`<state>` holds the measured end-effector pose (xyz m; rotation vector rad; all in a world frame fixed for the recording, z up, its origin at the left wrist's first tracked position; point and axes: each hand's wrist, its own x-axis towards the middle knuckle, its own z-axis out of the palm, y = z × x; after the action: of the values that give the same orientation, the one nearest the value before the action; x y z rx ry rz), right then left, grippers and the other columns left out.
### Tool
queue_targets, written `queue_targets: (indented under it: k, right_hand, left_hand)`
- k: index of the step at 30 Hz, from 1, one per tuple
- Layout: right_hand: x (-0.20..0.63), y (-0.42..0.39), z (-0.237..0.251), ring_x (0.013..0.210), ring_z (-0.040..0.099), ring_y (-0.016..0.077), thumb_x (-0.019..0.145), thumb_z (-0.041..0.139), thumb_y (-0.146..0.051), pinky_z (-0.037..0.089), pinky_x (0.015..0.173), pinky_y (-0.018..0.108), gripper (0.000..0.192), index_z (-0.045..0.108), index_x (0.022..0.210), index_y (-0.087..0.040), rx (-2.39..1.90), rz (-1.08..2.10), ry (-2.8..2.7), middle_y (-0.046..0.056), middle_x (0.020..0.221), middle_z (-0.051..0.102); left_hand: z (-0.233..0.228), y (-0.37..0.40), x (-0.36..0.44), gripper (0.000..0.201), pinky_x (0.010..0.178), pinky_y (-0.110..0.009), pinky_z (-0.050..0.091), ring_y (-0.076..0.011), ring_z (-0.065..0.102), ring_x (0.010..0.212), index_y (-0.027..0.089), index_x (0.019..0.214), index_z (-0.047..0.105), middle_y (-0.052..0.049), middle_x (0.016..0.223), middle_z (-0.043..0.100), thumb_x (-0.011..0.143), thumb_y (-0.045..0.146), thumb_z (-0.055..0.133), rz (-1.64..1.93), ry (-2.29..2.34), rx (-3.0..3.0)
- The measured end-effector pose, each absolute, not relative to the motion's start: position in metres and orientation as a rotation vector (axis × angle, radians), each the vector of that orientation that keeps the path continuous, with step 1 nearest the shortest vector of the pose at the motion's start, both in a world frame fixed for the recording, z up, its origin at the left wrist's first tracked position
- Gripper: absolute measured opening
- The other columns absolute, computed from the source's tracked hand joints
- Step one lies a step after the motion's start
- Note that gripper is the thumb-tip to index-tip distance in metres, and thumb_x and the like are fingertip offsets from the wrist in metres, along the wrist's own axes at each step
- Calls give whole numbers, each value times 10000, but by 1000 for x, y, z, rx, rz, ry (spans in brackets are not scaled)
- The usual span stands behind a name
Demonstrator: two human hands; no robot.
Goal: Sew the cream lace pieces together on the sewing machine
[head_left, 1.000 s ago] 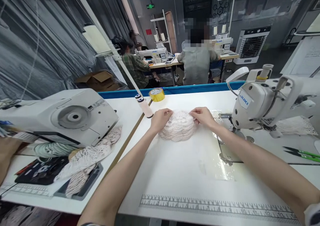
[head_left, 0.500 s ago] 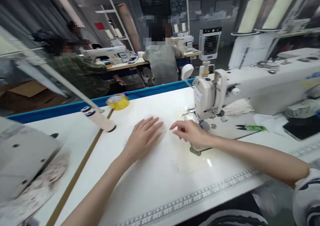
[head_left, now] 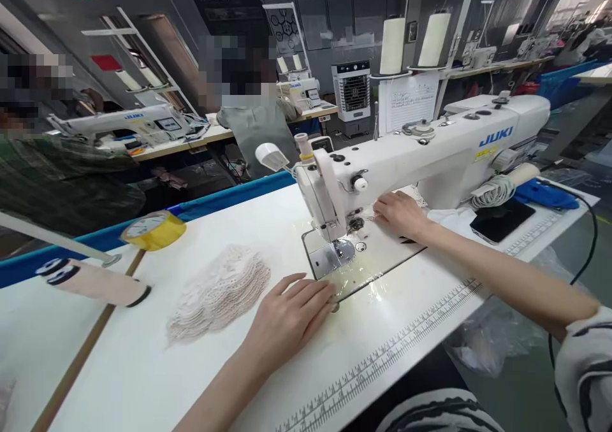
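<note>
My left hand (head_left: pixel 291 311) lies flat, palm down, on the white table, its fingertips by the front left corner of the needle plate (head_left: pixel 327 260). Beneath the arm of the sewing machine (head_left: pixel 421 158) is my right hand (head_left: pixel 404 215), fingers bent down over pale lace pieces (head_left: pixel 417 195). What its fingertips pinch, if anything, is hidden. A fanned stack of cream lace pieces (head_left: pixel 222 292) rests left of my left hand. Dark tips of thread snips (head_left: pixel 407 240) peek out under my right wrist.
Yellow tape (head_left: pixel 153 229) and a peach thread cone (head_left: pixel 98 282) are on the left. A black phone (head_left: pixel 503 220), coiled pale cord (head_left: pixel 493 192) and blue item (head_left: pixel 547 194) are at the right. A printed ruler (head_left: pixel 382 355) follows the front edge. Co-workers sit beyond.
The view has turned right. My left hand has moved from the lace stack toward the needle plate. My right hand has gone from the plate's left side to the pieces under the machine arm.
</note>
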<state>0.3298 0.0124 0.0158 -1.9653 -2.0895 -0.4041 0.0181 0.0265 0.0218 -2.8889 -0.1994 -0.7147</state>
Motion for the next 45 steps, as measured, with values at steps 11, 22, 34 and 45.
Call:
queue_targets:
  k: [11,22,34,45]
  right_hand:
    - [319,-5,25,923,550,249,898,411,-153,356,804,374,234,637,840,-125,-1952,-84,-1937,140,940,645]
    - [227,-95,18,778,652,139,820,659,-352,518,763,318,232,546,886,-160,-1005,1920,-690,30,832,664]
    - [246,-63,39,718,612,126,781,691,-322,510,574,250,406,558,1151,-224,-1346,1368,-1508,57,1062,627]
    - [250,-4,27,429,514,78,779,699,-359,390,419,181,245,573,875,-173,-1226,1939,-1566,-62,499,548]
  left_hand:
    - [4,23,29,214,827,-306,486,-158,647,907,195,1094,613,-19,1005,708,906,142,524,-1014,-426,-2946]
    - [19,17,27,177,761,-305,528,-197,644,911,194,895,621,-49,928,674,889,359,559,-901,-1169,-3945]
    - [28,7,41,231,543,-212,363,-88,461,572,175,814,539,36,646,512,909,384,515,-837,-1512,-3964]
    - [23,12,41,195,435,-179,278,-65,381,479,186,877,519,78,565,424,863,371,582,-1018,-1872,-3716]
